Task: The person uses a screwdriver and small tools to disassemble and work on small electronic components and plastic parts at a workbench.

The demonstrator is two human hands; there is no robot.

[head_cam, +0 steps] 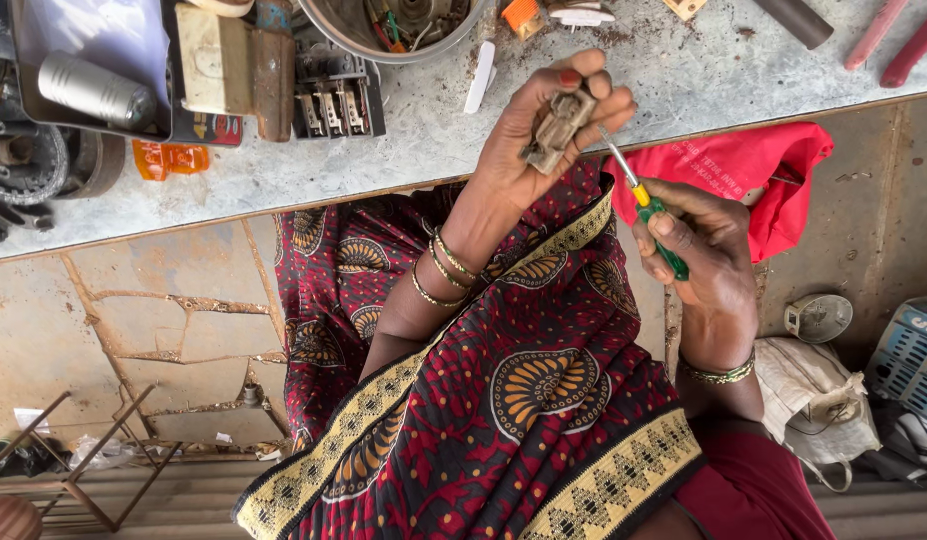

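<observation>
My left hand [543,140] holds a small beige electrical part [555,130] up near the edge of the grey worktable [403,140], fingers curled round it. My right hand [698,250] grips a screwdriver [648,205] with a green and yellow handle. Its metal shaft points up-left and the tip touches the beige part. Gold bangles sit on both wrists. A red patterned cloth covers my lap below the hands.
On the table lie a metal bowl of parts [393,25], a black switch block [333,100], a wooden block [228,65], a white plastic piece [480,75] and red-handled tools [898,40]. A red cloth [753,170] hangs at the right. Bags [818,400] rest on the stone floor.
</observation>
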